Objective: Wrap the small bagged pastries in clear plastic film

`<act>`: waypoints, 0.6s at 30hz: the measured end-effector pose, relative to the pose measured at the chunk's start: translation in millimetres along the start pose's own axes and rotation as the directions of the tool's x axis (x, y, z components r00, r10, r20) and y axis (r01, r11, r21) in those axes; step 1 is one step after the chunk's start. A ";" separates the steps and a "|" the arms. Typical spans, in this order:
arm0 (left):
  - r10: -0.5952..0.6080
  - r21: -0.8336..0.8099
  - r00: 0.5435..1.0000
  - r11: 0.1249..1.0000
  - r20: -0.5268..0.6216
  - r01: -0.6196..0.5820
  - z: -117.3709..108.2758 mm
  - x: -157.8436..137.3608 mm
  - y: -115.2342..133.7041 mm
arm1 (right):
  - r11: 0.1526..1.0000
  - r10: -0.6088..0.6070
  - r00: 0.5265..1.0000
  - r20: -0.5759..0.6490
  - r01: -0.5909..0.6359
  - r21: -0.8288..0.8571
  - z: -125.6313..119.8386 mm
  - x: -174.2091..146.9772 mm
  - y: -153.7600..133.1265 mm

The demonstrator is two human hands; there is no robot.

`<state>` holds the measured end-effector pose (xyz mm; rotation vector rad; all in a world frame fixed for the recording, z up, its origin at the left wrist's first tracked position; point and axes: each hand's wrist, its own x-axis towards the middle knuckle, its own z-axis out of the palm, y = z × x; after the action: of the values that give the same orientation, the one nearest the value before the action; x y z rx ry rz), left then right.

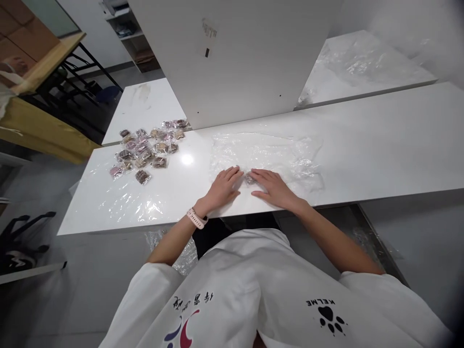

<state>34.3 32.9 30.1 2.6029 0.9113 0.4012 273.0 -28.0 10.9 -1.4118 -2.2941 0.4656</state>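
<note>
Between the fingertips of my two hands lies a small brownish item in clear wrap (249,179), partly covered by the right fingers. My left hand (222,189), with a pale pink band at the wrist, rests low over the table, fingers stretched out towards the item. From the other side, my right hand (274,189) reaches in with its fingers extended, touching or nearly touching the wrapped item. Beneath and behind both hands spreads crinkled clear plastic film (270,147); whether it covers the item cannot be made out.
Several small wrapped pieces (143,150), brown, tan and pink, lie in a loose group on the left of the white table (380,145). A tall white panel (246,63) stands along its back edge. More clear film (366,63) lies on a second surface behind right. Another person's hand (16,64) shows far left.
</note>
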 end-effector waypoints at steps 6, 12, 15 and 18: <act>-0.193 -0.037 0.981 0.980 -0.007 0.193 -3.2 32.2 -25.8 | 0.988 0.110 0.991 -0.076 -0.101 0.117 -1.4 20.5 30.8; -0.380 -0.082 0.905 0.912 0.191 0.401 -16.0 45.0 -28.0 | 0.924 0.346 0.933 0.102 -0.358 0.133 -17.7 33.2 33.0; -0.436 0.100 0.899 0.897 0.038 0.431 -12.8 39.9 -19.7 | 0.910 0.415 0.908 -0.055 -0.414 0.020 -17.0 32.6 28.6; -0.232 0.242 0.964 0.936 -0.126 0.257 -9.2 24.6 -10.2 | 0.956 0.250 0.938 -0.240 -0.278 -0.090 -11.9 23.8 21.0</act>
<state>43.9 58.3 37.7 2.6664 1.3870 0.3623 285.3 3.3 15.0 -1.7488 -1.9896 0.2279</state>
